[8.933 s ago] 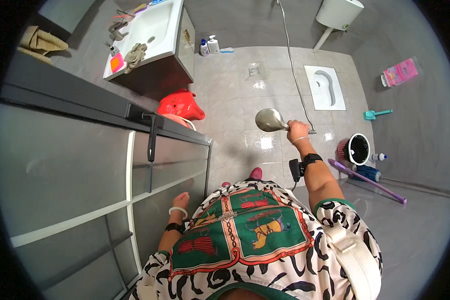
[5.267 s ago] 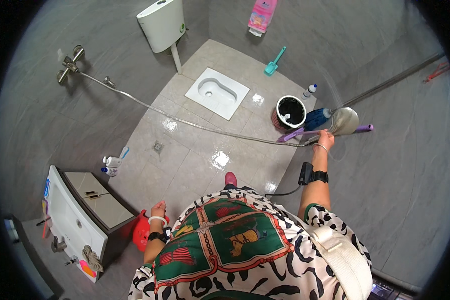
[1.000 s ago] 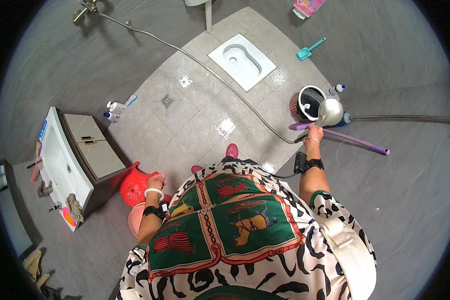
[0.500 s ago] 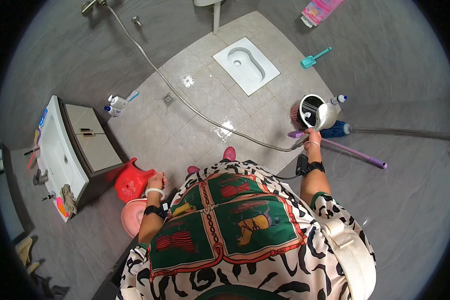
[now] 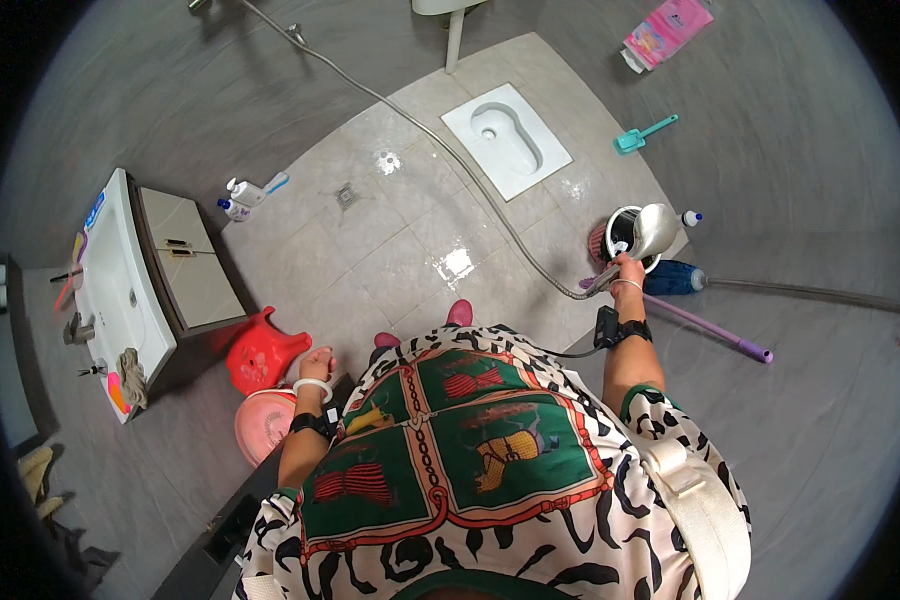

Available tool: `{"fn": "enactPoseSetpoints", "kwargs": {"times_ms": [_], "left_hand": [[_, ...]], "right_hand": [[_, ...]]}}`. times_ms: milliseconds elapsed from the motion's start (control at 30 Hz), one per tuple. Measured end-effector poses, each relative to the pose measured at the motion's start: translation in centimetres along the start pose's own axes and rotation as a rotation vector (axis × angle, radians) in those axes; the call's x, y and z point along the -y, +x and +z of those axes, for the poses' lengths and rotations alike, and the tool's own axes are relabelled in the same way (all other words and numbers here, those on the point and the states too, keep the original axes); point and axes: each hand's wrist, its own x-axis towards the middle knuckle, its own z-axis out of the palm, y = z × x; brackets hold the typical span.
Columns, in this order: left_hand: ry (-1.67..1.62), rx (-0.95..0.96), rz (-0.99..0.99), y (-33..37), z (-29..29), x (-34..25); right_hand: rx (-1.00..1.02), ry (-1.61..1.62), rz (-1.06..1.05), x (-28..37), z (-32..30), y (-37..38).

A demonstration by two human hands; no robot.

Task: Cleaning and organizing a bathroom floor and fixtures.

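My right hand (image 5: 627,271) is wrapped round the handle of a silver shower head (image 5: 654,229). Its broad head is over the right part of a white-rimmed bin (image 5: 597,240) with a dark lining, hiding some of the opening. From the handle a metal hose (image 5: 515,235) curves away to the far left wall. My left hand (image 5: 318,367) hangs low with its fingers curled and nothing visible in them. Closest to it is a red plastic stool-like item (image 5: 267,352), apart from the fingers. Below that lies a pink round basin (image 5: 263,425).
A white squat toilet (image 5: 508,140) is set in the wet tiled floor (image 5: 370,245). To the left stands a washbasin cabinet (image 5: 188,262). Beside the bin are a blue mop head (image 5: 673,278), a purple pole (image 5: 705,325) and a white bottle (image 5: 690,218). A teal scoop (image 5: 642,136) is farther off.
The whole view has swung slightly, so the far floor and toilet sit farther right. The hose has lifted into a higher arc. My right hand keeps its grip on the shower head.
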Motion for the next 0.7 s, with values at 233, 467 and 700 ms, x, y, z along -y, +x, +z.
{"fn": "enactPoseSetpoints", "kwargs": {"times_ms": [233,467,700], "left_hand": [[0.005,-0.043,0.002,-1.0,-0.4,0.1],[0.070,-0.078,0.071,-1.3,-0.1,0.4],[0.028,-0.091,0.063,-1.1,-1.1,1.7]], "right_hand": [[0.020,0.025,-0.203,2.8,3.2,0.5],[0.172,0.029,-0.264,5.3,6.2,0.0],[0.067,0.033,-0.430,6.7,8.6,1.5]]}}
